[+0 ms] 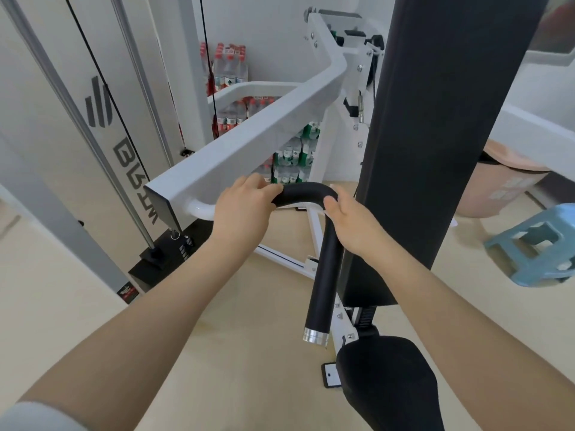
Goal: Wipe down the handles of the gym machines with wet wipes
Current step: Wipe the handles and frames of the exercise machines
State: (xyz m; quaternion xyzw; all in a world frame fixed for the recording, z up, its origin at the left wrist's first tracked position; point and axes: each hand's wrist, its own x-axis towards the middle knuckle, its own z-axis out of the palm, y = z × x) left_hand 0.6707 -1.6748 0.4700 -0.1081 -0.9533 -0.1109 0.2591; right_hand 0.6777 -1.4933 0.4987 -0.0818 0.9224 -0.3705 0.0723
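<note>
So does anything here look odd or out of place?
Nothing looks broken or spilled. One oddity: both the left hand and right hand grip the black handle, yet no wipe shows in either. Water bottle packs sit stacked behind the machine.

- Handle: black foam-covered tube, bent in an elbow; one leg runs across from the white arm, the other drops toward the camera, ending in a silver metal cap.
- Bare white tube shows where the handle meets the grey-white machine arm.
- Handle sits just left of the tall black back pad.
- No wipe can be made out.
</note>
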